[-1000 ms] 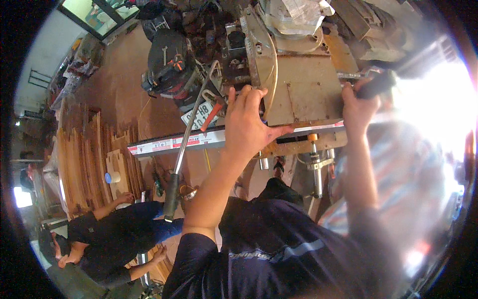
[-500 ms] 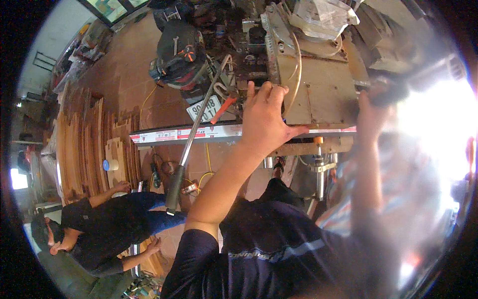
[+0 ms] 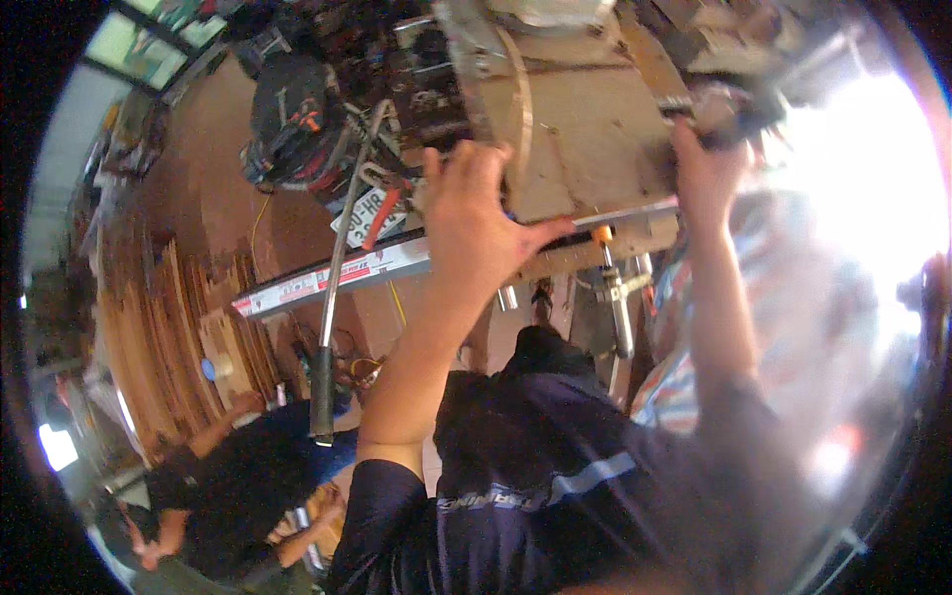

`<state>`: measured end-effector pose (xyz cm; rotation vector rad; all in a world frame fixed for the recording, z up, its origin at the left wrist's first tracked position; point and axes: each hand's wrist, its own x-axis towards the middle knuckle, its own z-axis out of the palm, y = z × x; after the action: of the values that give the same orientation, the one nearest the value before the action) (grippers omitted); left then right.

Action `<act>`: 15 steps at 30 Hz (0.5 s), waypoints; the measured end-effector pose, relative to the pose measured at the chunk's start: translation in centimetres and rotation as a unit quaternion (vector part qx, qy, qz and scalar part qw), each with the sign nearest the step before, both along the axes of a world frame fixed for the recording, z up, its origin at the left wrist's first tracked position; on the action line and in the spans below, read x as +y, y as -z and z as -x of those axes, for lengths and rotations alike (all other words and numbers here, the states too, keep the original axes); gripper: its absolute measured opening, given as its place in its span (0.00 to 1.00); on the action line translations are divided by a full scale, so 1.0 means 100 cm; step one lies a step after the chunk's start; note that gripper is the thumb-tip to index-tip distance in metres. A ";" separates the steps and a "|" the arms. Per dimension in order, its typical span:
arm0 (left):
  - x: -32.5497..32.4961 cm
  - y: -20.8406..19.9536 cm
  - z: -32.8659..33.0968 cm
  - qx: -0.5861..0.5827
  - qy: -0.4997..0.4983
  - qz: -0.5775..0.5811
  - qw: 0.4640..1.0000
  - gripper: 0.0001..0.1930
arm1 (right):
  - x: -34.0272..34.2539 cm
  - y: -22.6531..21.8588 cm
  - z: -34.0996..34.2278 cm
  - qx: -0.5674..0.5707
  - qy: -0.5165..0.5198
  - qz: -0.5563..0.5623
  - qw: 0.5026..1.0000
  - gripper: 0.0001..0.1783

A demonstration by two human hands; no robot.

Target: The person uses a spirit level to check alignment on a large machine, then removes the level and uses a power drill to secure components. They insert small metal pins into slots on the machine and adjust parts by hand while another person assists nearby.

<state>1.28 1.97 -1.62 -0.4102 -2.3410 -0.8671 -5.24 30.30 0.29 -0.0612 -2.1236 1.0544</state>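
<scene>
A long straight bar (image 3: 382, 260), wrapped in white and red printed film, lies across the front of a worn metal machine bench (image 3: 580, 129). My left hand (image 3: 471, 203) presses over this bar, its fingers curled past the far edge and its thumb stretched right along it. Part of the bar is hidden beneath the hand. My right hand (image 3: 709, 178) is raised at the bench's right side, closed at a blurred dark part (image 3: 729, 114) whose kind I cannot make out. Left of my left hand, a long metal lever with a black grip (image 3: 322, 397) slants across the bar.
A clamp cylinder with an orange tip (image 3: 615, 288) hangs below the bench front. Beyond the bar stands a motorbike (image 3: 293, 124) with a plate. Wooden boards (image 3: 169, 337) lean at the left, near a co-worker in dark clothes (image 3: 238, 476). Strong glare covers the right.
My view has turned, so the bench and bar appear tilted and shifted left. My left hand stays on the bar; my right hand remains raised by the dark part.
</scene>
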 end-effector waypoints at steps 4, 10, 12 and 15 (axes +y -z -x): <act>0.004 -0.005 -0.005 -0.048 -0.008 0.015 0.999 0.49 | 0.000 -0.003 -0.001 -0.007 -0.009 0.013 1.000 0.11; 0.013 -0.014 -0.007 -0.038 -0.030 0.027 0.998 0.47 | -0.003 -0.016 -0.006 -0.072 -0.037 0.112 0.990 0.13; 0.013 -0.014 -0.008 -0.067 -0.032 0.009 0.997 0.47 | -0.003 -0.018 -0.006 -0.059 -0.043 0.107 0.992 0.13; 0.013 -0.015 -0.008 -0.062 -0.031 0.020 0.997 0.47 | -0.003 -0.016 -0.004 -0.054 -0.039 0.104 0.992 0.14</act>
<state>2.08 3.26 -0.11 -0.3066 -2.4733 -0.8399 -4.80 30.02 1.92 -0.1386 -2.1189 1.3446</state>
